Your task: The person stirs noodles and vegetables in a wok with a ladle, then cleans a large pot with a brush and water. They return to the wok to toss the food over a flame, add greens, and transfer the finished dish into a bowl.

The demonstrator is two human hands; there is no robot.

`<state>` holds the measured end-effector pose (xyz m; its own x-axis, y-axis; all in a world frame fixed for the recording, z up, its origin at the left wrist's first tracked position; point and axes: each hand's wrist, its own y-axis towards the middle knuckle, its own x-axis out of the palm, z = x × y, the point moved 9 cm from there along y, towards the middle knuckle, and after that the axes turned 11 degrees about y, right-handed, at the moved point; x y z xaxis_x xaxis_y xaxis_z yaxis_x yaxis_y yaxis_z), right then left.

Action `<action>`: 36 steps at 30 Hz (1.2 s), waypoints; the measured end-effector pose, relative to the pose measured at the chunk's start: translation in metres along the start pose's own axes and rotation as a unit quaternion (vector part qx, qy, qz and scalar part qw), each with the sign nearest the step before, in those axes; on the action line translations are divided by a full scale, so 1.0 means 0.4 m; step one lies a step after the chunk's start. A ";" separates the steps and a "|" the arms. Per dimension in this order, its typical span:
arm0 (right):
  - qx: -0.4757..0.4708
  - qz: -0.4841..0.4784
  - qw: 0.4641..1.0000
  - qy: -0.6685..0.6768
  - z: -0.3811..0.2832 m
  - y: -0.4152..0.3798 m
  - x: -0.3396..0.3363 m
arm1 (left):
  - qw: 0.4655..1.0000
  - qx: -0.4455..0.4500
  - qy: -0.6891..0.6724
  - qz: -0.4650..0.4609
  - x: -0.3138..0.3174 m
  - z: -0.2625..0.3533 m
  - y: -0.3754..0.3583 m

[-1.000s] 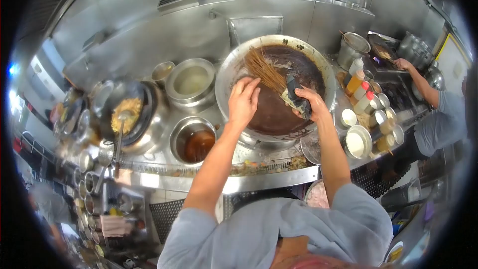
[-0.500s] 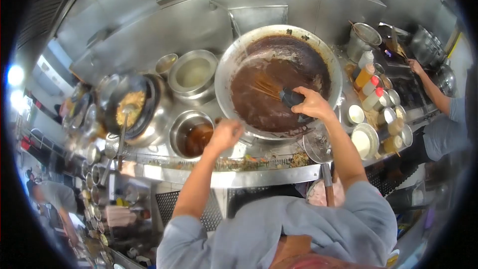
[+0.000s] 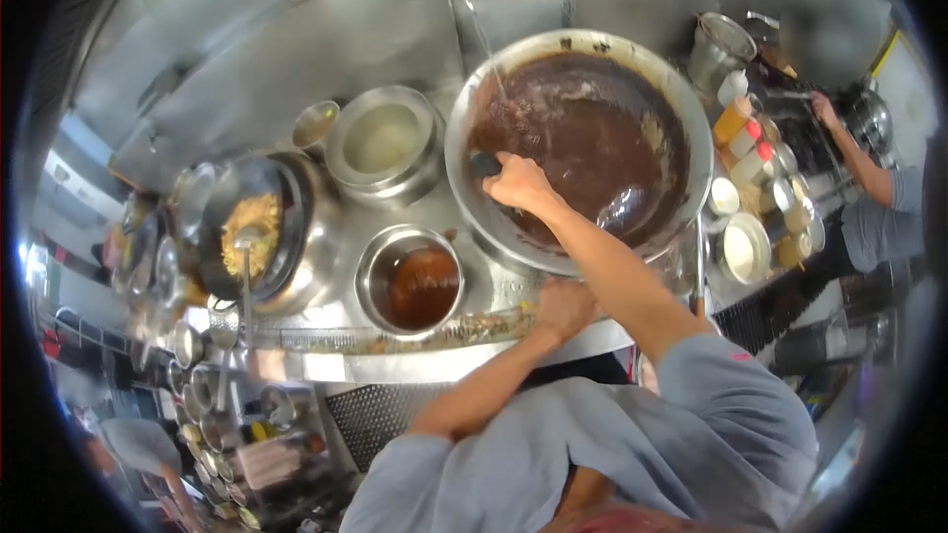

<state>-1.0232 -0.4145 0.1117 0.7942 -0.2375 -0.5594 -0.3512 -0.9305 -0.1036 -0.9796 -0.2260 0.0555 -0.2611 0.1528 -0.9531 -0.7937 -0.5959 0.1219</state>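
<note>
Brown murky water fills the wok [image 3: 592, 138]; right hand [image 3: 518, 183] grips a brush handle [image 3: 484, 164] inside for scrubbing, left hand [image 3: 563, 308] rests closed at the wok's near edge, bracing.

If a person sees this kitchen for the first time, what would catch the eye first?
Probably the big wok at the upper centre, filled with dark brown liquid, where the right hand grips a dark handle at its left side. The left hand rests at the counter's front edge. To the left, a dark wok of yellow fried food stands out.
</note>
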 end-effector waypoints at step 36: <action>-0.006 -0.032 0.999 -0.017 -0.042 0.027 0.072 | 0.964 -0.079 -0.169 0.192 -0.193 -0.276 -0.146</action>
<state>-0.9959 -0.4361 0.1082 0.7969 -0.1678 -0.5803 -0.2944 -0.9467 -0.1306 -0.8524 -0.2900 0.0914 -0.7040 0.1303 -0.6981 -0.5171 -0.7679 0.3781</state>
